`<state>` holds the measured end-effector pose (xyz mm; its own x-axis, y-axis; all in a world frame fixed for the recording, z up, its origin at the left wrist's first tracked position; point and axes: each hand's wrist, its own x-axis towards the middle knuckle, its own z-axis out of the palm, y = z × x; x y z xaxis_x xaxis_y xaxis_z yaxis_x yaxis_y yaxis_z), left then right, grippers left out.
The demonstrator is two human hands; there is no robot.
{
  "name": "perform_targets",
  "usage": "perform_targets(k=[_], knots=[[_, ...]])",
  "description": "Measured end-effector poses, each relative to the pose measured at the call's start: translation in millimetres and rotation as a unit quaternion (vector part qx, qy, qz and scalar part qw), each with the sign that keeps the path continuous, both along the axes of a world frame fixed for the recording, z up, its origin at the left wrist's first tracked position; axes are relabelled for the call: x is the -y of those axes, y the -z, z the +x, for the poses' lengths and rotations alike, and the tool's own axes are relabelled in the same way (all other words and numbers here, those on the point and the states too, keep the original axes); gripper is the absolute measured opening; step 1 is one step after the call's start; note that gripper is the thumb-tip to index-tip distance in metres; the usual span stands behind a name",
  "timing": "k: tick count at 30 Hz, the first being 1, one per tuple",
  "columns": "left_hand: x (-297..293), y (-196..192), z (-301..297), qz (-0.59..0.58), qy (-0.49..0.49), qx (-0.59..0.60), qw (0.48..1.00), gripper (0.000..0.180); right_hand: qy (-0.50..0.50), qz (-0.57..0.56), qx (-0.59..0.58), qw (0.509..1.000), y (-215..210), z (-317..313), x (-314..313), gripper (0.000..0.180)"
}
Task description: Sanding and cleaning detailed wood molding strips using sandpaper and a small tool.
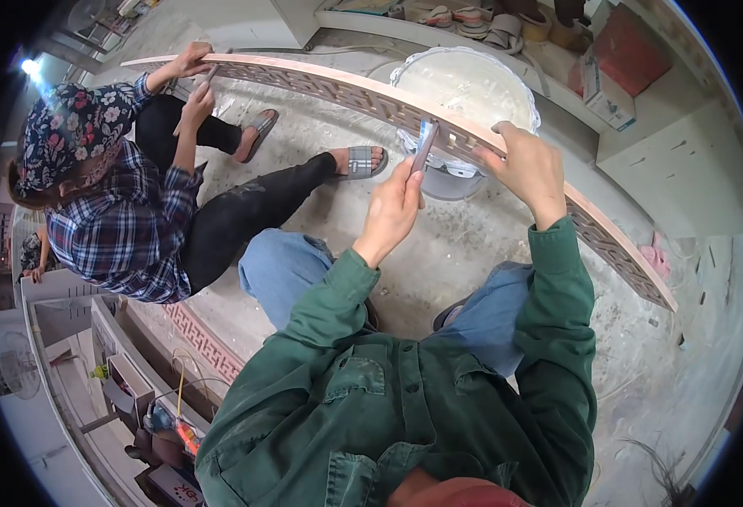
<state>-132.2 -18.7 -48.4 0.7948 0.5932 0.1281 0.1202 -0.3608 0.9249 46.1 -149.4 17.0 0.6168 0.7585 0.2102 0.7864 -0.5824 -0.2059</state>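
A long, narrow wooden fretwork panel point(321, 86) stretches across in front of me, its cut-out lattice facing my side. My right hand point(530, 165) grips its top edge, with the fingers bent over it. In my left hand point(393, 207) is a slim brownish strip-like tool point(424, 149), its upper end against the lattice; whether it is a file or a sanding stick I cannot make out. The panel passes over a large round tub point(458, 179) with a plastic-lined rim and pale, whitish contents.
At the left a co-worker point(122, 194) in a plaid shirt and flowered hat holds the panel's far-left part and a small tool. Shoes point(473, 25) sit on a low shelf at the back. A second fretwork piece point(198, 338) lies by the bench at lower left, near a cordless-looking tool point(187, 435).
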Motion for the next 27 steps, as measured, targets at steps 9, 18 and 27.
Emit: perform_targets(k=[9,18,27], knots=[[-10.8,29.1,9.0,0.227,-0.023,0.008,0.973,0.028,-0.005,-0.002,0.002,1.0,2.1,-0.5,-4.1,0.039],[-14.9,23.1,20.3,0.236,-0.039,-0.008,0.971,0.023,-0.011,0.004,-0.003,1.0,0.3,-1.8,-3.2,0.037],[-37.9,26.7,17.3,0.156,0.024,-0.003,0.988,0.027,-0.015,0.01,-0.005,1.0,-4.0,-4.8,-7.0,0.035]])
